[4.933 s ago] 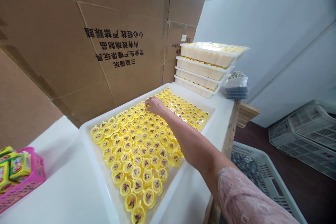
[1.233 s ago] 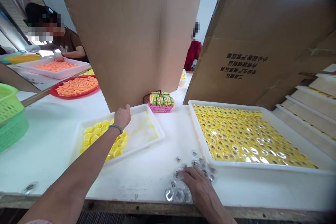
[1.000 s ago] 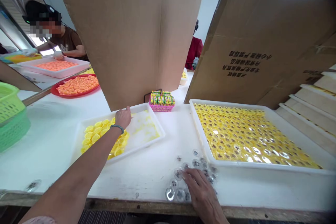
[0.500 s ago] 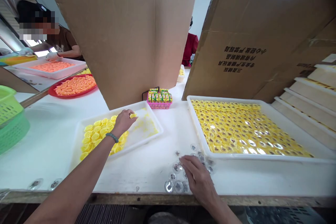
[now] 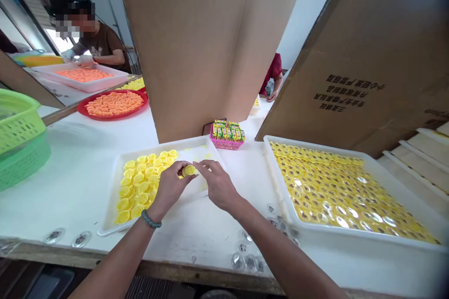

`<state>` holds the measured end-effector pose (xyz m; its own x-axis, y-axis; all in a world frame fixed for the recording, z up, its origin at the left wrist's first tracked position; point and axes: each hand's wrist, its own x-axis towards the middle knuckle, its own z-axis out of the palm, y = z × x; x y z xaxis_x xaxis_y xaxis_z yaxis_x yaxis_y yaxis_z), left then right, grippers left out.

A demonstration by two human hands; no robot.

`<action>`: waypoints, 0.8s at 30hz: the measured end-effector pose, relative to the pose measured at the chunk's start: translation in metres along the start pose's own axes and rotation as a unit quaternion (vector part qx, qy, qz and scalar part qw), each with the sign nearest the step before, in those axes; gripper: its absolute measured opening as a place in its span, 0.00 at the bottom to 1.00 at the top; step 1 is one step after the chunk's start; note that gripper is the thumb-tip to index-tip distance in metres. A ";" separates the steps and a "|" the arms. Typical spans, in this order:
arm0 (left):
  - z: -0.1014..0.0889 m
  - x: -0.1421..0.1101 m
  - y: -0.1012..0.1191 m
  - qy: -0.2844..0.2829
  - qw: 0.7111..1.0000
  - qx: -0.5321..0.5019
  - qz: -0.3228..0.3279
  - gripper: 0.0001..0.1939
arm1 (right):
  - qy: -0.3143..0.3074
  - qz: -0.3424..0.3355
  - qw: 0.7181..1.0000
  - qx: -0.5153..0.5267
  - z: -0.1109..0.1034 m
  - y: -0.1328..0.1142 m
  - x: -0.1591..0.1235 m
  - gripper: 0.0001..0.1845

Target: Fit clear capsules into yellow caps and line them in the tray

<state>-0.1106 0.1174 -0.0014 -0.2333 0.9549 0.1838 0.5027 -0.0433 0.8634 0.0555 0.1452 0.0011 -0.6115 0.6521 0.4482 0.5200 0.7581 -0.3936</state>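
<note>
My left hand (image 5: 171,184) is closed on a round yellow plastic cup (image 5: 190,170), its open face turned up toward me. Just to the right, my right hand (image 5: 218,184) has its fingers pinched by the cup's edge; whatever they hold is too small to make out. Both are above a white tray (image 5: 105,232) with many loose yellow cups (image 5: 143,187) in its left part. Clear round discs with small dark prints (image 5: 237,260) lie near the table's front edge, partly behind my right forearm. The right tray (image 5: 315,228) holds rows of yellow cups with shiny clear tops (image 5: 322,191).
A pink basket of small boxes (image 5: 226,145) stands behind the trays, between cardboard sheets (image 5: 206,46). Green baskets (image 5: 23,124) and a red plate of orange pieces (image 5: 82,111) are at left. Stacked trays (image 5: 410,161) rise at right. Two other people work beyond.
My left hand has moved right and down with a yellow cup. My right hand has left the clear discs and come up beside it. The view has shifted left.
</note>
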 end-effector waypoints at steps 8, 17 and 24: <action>0.006 0.003 -0.002 0.015 0.997 0.047 -0.053 0.13 | -0.090 -0.003 0.983 -0.162 0.000 0.000 -0.017 0.39; 0.016 -0.003 0.008 0.021 0.997 0.021 -0.077 0.13 | -0.086 -0.026 0.982 -0.168 -0.010 -0.008 -0.019 0.35; 0.029 -0.018 0.015 -0.023 0.966 -0.224 -0.128 0.18 | -0.033 0.055 0.987 -0.147 -0.026 0.014 -0.041 0.28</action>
<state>-0.0747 0.1075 -0.0050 -0.2595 0.9628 -0.0750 0.0207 0.0832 0.9963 0.1031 0.1290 -0.0023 -0.5737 0.7361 0.3593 0.7304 0.6583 -0.1823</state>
